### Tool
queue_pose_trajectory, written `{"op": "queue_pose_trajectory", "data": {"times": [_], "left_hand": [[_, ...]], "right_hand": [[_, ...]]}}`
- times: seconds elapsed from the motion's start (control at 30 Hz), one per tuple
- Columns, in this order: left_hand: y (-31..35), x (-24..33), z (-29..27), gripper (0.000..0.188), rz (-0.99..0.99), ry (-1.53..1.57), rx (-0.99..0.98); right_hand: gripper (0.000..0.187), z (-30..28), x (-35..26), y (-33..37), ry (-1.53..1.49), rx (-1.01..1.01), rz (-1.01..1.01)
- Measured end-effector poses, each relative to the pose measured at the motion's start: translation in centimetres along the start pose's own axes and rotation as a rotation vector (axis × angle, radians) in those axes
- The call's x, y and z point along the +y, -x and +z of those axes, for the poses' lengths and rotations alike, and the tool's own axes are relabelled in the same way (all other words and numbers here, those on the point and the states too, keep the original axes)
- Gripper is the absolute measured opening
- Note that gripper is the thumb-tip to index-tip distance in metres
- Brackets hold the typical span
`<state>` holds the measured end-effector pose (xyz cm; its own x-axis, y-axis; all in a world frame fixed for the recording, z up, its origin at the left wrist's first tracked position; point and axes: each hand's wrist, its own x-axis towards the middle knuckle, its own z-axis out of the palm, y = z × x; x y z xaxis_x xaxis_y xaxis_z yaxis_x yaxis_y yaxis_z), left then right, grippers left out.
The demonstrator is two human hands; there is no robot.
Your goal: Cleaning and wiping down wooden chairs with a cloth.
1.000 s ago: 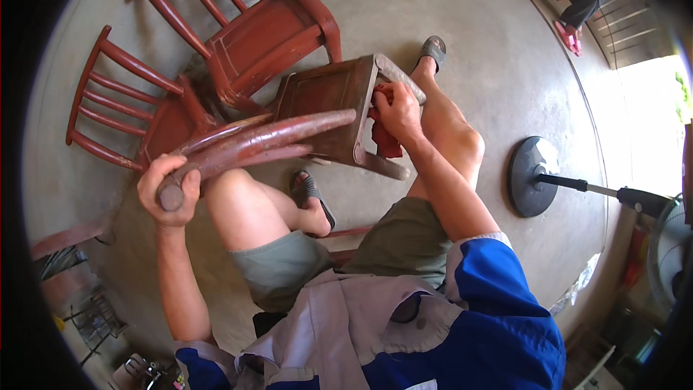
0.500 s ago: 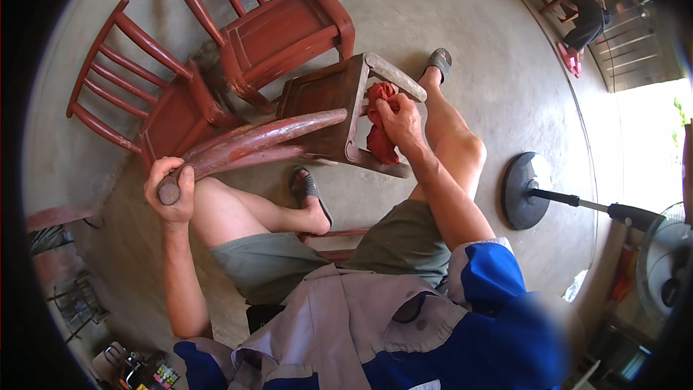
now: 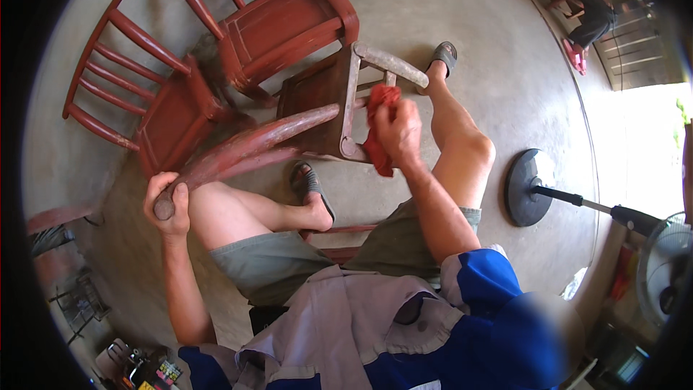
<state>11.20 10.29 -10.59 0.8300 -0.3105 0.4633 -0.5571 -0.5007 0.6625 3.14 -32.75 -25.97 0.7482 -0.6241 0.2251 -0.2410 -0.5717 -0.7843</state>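
Note:
A worn reddish-brown wooden chair [image 3: 267, 132] is tipped on its side in front of me, its seat turned away and its underframe facing right. My left hand [image 3: 167, 206] is wrapped round the end of its back post, near my left knee. In my right hand [image 3: 399, 130] is a crumpled red cloth [image 3: 379, 150], closed in the fingers and held against the chair's leg frame. The fingertips there are partly blurred and covered by the cloth.
Two red wooden chairs, one upper middle [image 3: 281, 29] and one at left [image 3: 172, 119], stand beyond the tipped chair by the wall. A fan's round black base [image 3: 525, 188] and pole are at right. A seated person [image 3: 590, 18] is far right. Tools [image 3: 148, 368] lie lower left.
My right hand has shifted slightly with the red cloth along the leg frame. My left hand and the post's end have dropped a little. My right knee has moved a bit to the right.

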Motion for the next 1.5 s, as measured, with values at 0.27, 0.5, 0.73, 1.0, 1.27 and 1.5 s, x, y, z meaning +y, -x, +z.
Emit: {"op": "queue_pose_trajectory", "data": {"times": [0.27,0.5,0.73,1.0,1.27,1.5], "left_hand": [[-1.1,0.6,0.1,0.023,0.092,0.053,-0.071],[0.6,-1.9,-0.5,0.013,-0.032,-0.005,0.047],[-0.2,-1.9,0.1,0.009,-0.110,0.052,0.117],[0.3,-1.6,0.5,0.008,-0.095,0.045,0.114],[0.4,-2.3,-0.4,0.011,-0.074,0.075,0.081],[1.5,-4.0,-1.5,0.014,-0.082,0.037,0.082]], "right_hand": [[0.035,0.7,4.5,-8.6,0.174,0.061,0.057],[0.025,-1.0,2.9,-6.7,0.091,-0.056,-0.154],[0.020,-5.3,0.4,0.2,-0.083,-0.405,-0.338],[0.014,-3.6,-3.7,1.6,-0.318,-0.523,-0.261],[0.018,-6.0,0.6,2.2,-0.107,-0.693,-0.384],[0.024,-6.1,1.5,3.8,-0.023,-0.684,0.177]]}}
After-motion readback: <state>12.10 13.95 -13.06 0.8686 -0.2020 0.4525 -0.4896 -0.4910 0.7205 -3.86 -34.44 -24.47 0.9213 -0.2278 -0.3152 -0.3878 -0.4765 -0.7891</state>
